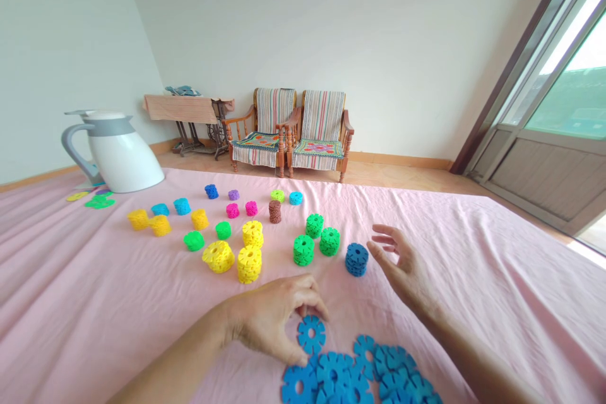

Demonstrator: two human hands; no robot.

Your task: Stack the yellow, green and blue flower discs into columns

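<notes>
My left hand is curled over the near middle of the cloth. Its thumb and fingers close around the edge of a blue notched plastic disc. Right below is a loose pile of blue notched discs, with more of them to the right. My right hand is raised with fingers apart and holds nothing. It is just right of a stack of dark blue discs, with a small gap between. Left of that stack are three green stacks.
A pink cloth covers the surface. Yellow stacks, a brown stack and several smaller coloured stacks stand to the left and farther back. A white jug stands far left beside flat green discs. Two chairs are beyond.
</notes>
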